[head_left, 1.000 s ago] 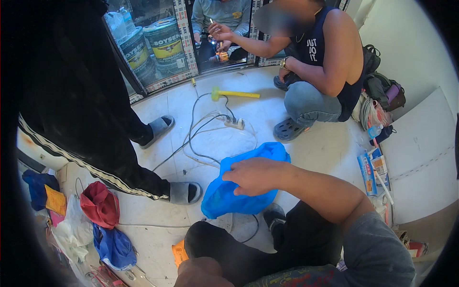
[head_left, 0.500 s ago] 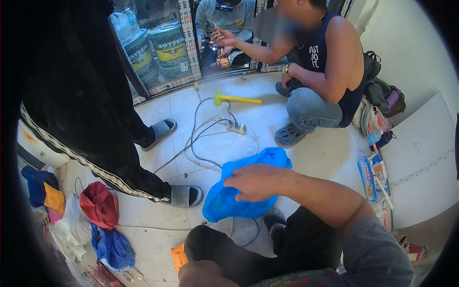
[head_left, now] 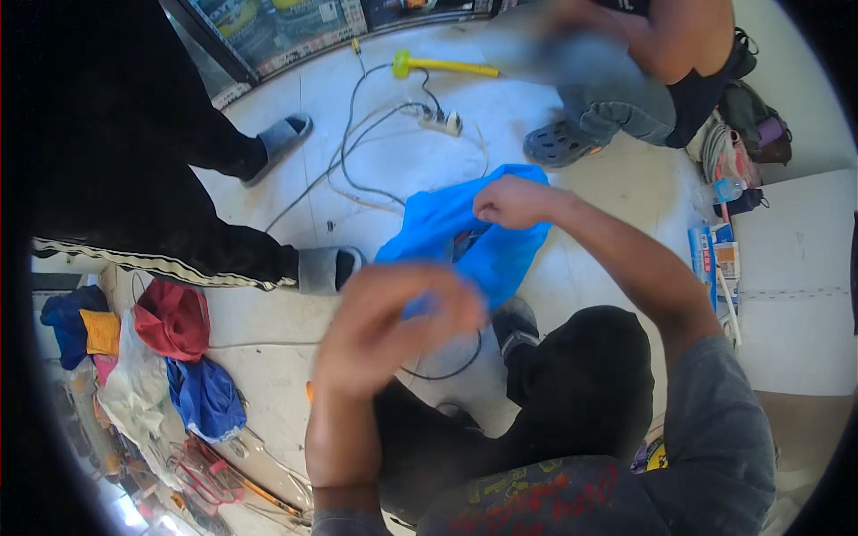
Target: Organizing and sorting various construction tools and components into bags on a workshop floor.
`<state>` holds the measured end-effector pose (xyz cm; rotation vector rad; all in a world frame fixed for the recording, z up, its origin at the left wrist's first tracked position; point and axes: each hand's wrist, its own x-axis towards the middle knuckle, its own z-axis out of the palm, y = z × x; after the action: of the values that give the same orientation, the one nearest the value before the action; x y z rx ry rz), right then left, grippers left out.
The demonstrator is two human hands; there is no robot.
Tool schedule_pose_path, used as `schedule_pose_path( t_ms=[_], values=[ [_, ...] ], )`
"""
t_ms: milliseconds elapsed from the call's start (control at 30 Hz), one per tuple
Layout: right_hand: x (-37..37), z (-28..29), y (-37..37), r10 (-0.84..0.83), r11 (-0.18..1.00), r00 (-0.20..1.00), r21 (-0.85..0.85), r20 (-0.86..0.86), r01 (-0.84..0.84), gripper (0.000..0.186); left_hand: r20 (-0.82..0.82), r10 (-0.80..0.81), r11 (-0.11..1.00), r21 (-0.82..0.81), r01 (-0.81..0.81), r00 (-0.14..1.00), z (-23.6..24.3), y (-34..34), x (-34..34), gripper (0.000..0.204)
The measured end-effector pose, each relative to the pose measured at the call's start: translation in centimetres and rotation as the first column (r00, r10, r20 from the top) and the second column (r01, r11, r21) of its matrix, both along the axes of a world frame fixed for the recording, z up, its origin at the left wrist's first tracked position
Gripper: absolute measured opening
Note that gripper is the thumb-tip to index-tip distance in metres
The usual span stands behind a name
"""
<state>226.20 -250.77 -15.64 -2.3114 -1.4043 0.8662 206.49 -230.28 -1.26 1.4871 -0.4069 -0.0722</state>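
Observation:
A blue plastic bag [head_left: 509, 259] stands on the floor in front of me, its mouth partly open. Something small and dark with a reddish patch shows inside the opening; its kind is unclear. My right hand [head_left: 517, 202] is closed on the bag's far right rim, fingers pinched together. Over the bag's near left side hovers my left hand [head_left: 402, 313], its fingers curved and smeared by motion. Whether it touches the bag or holds anything cannot be made out.
A yellow mallet [head_left: 451, 67] and a power strip [head_left: 440, 122] with looping cords lie beyond the bag. One person's sandalled foot [head_left: 326, 270] is close on the left; another person crouches far right [head_left: 617, 107]. Red and blue bags [head_left: 172, 319] lie at left.
My right hand has moved from above the bag to its far right rim and closed on it. My left hand has risen from my lap to the bag. The view has tilted downward.

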Motion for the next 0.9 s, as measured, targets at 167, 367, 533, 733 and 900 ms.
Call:
schedule_pose_path(
  t_ms=[167,367,533,733,900],
  values=[
    [-5.9,-10.6,-0.3,-0.089,0.991,0.993,-0.095,0.083,0.096,0.016,-0.123,0.263,0.791,0.595,-0.141,0.957,-22.1,-1.9,1.7,0.026],
    [-10.5,-15.2,-6.5,0.010,0.754,0.997,-0.654,-0.079,-0.060,0.030,-0.407,0.463,0.411,0.886,0.216,0.787,-27.9,-2.3,1.8,0.064],
    [-8.0,-17.7,-11.5,-0.373,0.926,0.898,0.034,0.235,0.376,0.053,-0.358,0.554,0.358,0.918,0.173,0.751,-24.5,-4.4,5.9,0.076],
    [-2.4,-14.8,-5.0,-0.813,0.507,0.424,-0.126,-0.400,0.853,0.054,-0.096,0.478,0.307,0.949,-0.064,0.873,-25.7,-3.4,5.7,0.076],
    [1.0,-16.4,-6.1,-0.699,0.694,0.715,0.237,-0.004,0.680,0.055,0.079,0.361,0.396,0.889,-0.229,0.929,-26.2,-4.3,7.4,0.079]
  ],
)
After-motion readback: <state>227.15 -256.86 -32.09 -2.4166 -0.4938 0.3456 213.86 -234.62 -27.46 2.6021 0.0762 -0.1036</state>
